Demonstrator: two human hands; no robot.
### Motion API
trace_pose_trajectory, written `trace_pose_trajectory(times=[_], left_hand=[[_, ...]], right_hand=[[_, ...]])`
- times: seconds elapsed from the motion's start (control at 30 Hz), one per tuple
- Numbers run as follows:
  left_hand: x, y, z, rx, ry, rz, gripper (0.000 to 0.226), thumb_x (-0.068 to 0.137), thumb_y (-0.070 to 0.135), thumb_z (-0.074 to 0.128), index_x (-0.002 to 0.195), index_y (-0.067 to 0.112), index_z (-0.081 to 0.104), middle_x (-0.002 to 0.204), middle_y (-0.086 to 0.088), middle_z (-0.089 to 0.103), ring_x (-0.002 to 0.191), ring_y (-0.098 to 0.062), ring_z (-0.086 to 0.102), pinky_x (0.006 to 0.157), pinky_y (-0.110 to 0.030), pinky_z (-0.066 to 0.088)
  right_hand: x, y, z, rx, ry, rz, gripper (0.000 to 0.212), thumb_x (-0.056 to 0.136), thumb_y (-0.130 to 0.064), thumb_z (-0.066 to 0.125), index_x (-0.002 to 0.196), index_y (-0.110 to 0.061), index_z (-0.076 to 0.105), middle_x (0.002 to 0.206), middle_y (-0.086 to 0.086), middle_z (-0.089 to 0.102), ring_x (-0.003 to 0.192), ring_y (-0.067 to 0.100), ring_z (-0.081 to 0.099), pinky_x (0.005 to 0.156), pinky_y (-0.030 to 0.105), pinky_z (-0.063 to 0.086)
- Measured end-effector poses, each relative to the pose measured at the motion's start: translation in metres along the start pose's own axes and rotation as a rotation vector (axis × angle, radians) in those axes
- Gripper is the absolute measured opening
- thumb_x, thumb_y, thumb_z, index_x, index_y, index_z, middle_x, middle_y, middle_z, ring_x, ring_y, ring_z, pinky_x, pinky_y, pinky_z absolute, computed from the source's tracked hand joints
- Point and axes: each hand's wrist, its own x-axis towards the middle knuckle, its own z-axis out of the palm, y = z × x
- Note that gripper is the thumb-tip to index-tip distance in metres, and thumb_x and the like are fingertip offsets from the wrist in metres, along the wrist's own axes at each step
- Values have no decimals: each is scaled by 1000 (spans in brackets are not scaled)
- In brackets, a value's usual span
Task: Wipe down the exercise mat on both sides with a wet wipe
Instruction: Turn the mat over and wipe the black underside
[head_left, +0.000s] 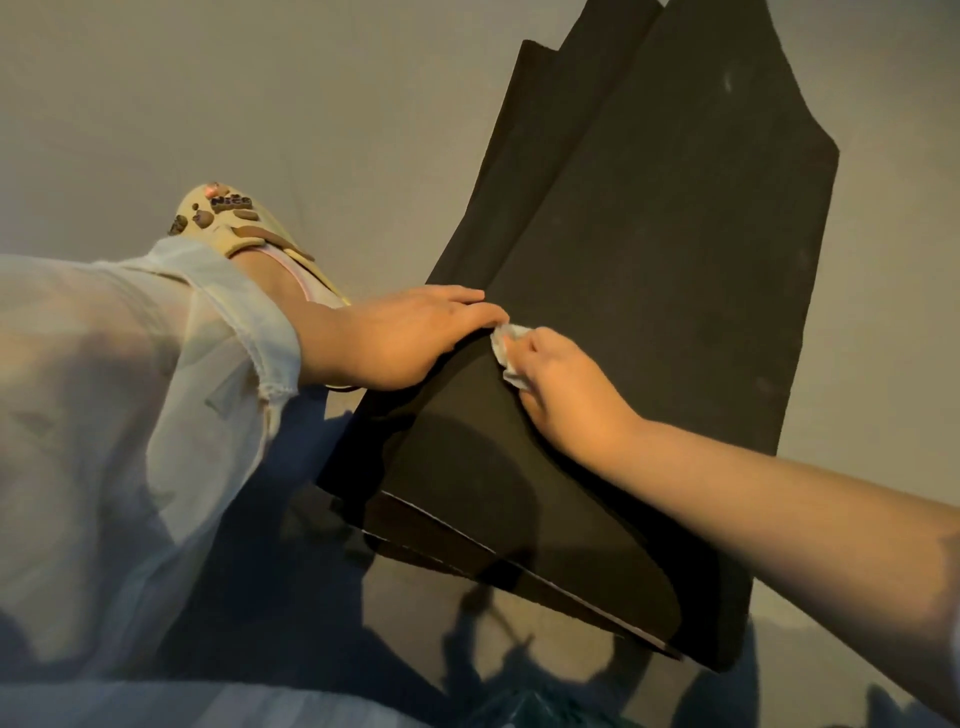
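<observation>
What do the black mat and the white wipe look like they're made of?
The mat looks like matte black foam: it folds in stiff panels without shine. The wipe, bunched in the right hand, looks like thin, soft nonwoven cloth, crumpled.

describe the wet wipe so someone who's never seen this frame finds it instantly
Start at the big black folded exercise mat spread across the grey floor. Near its middle fold two hands meet: the left hand lies flat on the mat, the right hand is curled. The wet wipe is the small crumpled white wad at the right hand's fingertips, the only white thing against the black mat.
</observation>
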Motion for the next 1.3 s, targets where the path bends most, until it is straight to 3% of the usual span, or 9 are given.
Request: trace_pose_trajectory(times=[0.1,0.23,0.33,0.37,0.43,0.57,0.8,0.97,1.3], left_hand=[[1,1,0,73,-77,-24,62,97,8,43,150,24,16,155,-8,20,143,-21,17,111,-26,18],[5,0,-5,266,-235,2,62,97,37,41,150,26,10,158,-5,11,144,-25,7,114,-33,11],[9,-4,-10,510,-328,132,74,90,59,34,150,26,8,158,3,8,144,-20,-10,115,-35,-6],[10,-6,-12,553,-339,146,76,88,63,31,150,26,7,158,4,8,144,-20,-13,114,-36,-9],[14,-9,-13,596,-362,151,78,86,65,30,150,28,5,158,6,7,143,-19,-14,114,-37,-10],[21,-3,-9,600,-460,109,76,89,60,35,150,27,3,158,5,3,144,-18,-10,115,-38,-7],[25,-2,-10,558,-484,85,75,89,60,38,149,29,5,158,7,3,144,-16,-10,114,-35,-7],[28,-1,-7,567,-515,78,75,89,58,38,150,27,6,158,5,2,144,-17,-10,115,-37,-5],[33,0,-5,552,-527,77,75,89,57,42,149,27,9,158,6,4,144,-17,-9,115,-38,-5]], right_hand=[[-22,-20,13,9,-114,-93,34,91,-7,54,123,3,54,106,20,57,96,34,53,81,37,43],[-51,-40,33,165,-201,-221,22,100,-30,41,106,-22,61,95,-6,53,94,21,52,73,15,38],[-69,-44,30,112,-286,-489,35,94,-10,51,129,-5,54,109,13,58,98,31,53,80,32,46],[-71,-38,26,103,-250,-530,37,94,-15,53,131,-13,54,111,9,58,98,25,55,79,34,48],[-64,-22,6,193,-150,-444,26,96,-33,48,119,-37,58,106,-13,57,95,5,55,84,28,48],[-14,39,-38,-72,168,-33,33,86,1,52,119,-2,58,108,21,53,98,35,50,83,36,41],[42,110,-59,-196,247,483,32,85,5,39,115,-2,47,114,24,47,103,39,50,75,31,35],[25,92,-30,-166,142,396,44,89,5,39,132,-2,45,117,22,47,106,35,48,82,30,36],[-30,15,8,-65,-90,-23,33,92,-7,48,124,-6,54,109,14,52,101,29,49,86,32,40]])
